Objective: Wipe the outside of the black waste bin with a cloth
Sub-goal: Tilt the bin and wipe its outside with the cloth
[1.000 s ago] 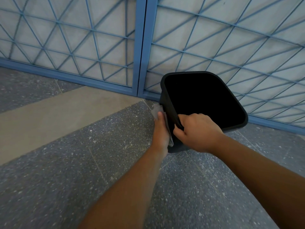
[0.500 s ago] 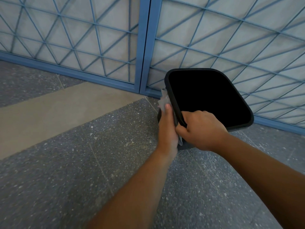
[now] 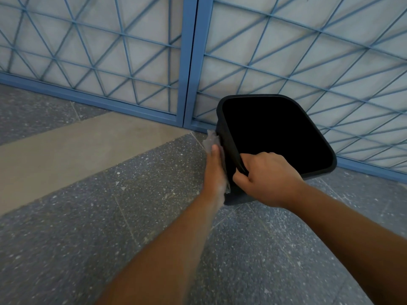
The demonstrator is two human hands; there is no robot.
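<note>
1. Grey cloth [image 3: 213, 140] sits flat under the left hand [image 3: 214, 170], whose straight fingers press it against the bin's left outer wall. It looks soft and thin, so it probably bunches up easily.
2. Right hand [image 3: 267, 178] is curled round the near rim of the black waste bin [image 3: 224, 128], thumb outside and fingers hooked in.
3. Bin looks like light, stiff plastic, likely a bit slick, so the rim seems the sensible spot to hold.
4. It's tipped toward the person, sitting on the speckled floor [image 3: 88, 216] between both hands, just beside the blue grille [image 3: 187, 62].
</note>
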